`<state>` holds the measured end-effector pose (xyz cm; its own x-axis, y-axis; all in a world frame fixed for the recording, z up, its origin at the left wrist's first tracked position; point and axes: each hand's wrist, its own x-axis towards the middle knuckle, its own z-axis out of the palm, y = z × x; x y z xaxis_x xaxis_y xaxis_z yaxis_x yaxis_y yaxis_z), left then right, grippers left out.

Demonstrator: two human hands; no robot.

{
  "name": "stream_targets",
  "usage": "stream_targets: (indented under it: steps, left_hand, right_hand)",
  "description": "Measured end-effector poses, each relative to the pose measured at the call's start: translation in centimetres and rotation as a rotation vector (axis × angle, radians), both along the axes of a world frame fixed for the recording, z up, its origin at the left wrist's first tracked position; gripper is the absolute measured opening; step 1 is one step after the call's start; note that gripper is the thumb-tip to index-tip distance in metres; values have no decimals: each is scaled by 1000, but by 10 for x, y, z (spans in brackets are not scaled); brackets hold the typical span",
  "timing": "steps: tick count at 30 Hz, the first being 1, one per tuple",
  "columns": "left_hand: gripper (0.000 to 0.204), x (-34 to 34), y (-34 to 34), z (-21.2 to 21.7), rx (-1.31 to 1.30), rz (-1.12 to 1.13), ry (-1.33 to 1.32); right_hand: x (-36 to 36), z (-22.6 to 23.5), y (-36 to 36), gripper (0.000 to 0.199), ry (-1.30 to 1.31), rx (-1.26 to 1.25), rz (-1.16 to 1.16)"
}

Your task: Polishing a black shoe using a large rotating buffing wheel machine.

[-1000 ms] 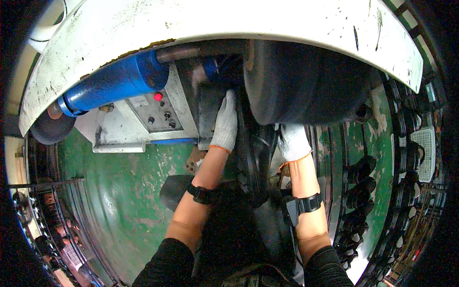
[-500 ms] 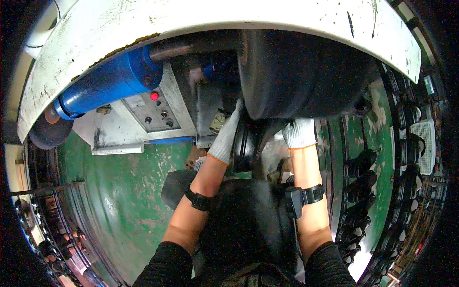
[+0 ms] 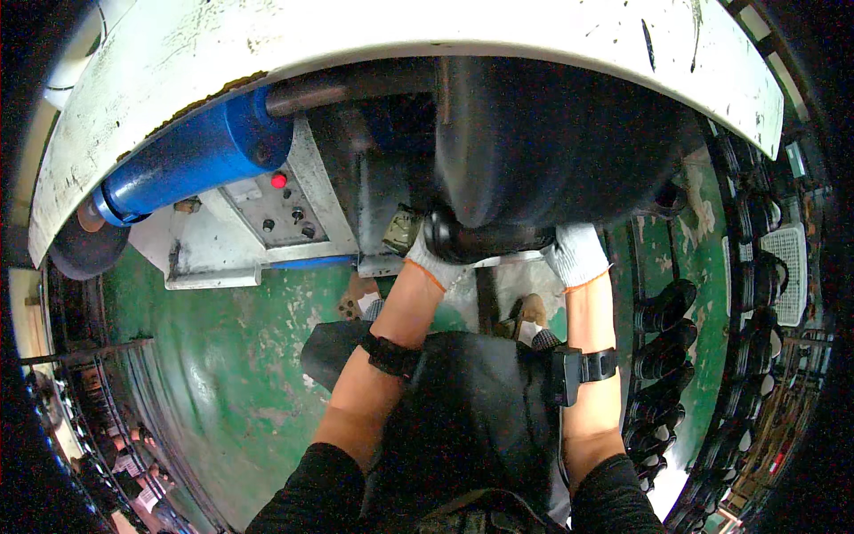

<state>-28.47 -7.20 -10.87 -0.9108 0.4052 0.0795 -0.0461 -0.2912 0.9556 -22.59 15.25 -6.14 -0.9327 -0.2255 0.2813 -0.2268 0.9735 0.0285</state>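
Note:
A glossy black shoe [image 3: 487, 244] lies sideways between my two hands, its rounded toe toward the left. Its upper edge meets the underside of a large dark roller [image 3: 551, 142], which looks blurred; whether they press together I cannot tell. My left hand [image 3: 435, 261], in a white knit glove with an orange cuff, is closed at the toe end. At the other end my right hand [image 3: 575, 256], gloved the same way, grips the shoe. The fingertips of both hands are hidden behind the shoe and roller.
A white machine hood [image 3: 427, 25] arches over the roller. To the left are a blue cylinder [image 3: 191, 147] on the shaft and a control panel [image 3: 289, 214] with a red button. Racks of black shoes [image 3: 667, 303] stand right, near a white basket [image 3: 785, 276].
The shoe has turned from pointing toward me to lying crosswise under the roller. My left hand has come nearer to me, and my right hand has shifted slightly right.

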Motion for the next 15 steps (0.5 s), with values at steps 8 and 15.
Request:
stream_targets:
  steps: [8,15]
  left_hand:
    - [47,-19,-19,-2,-318,344,228]
    - [45,-18,-37,42,-350,435,248]
  right_hand:
    - [0,40,-56,46,-127,-355,20]
    - [-9,30,-89,35,47,31,45]
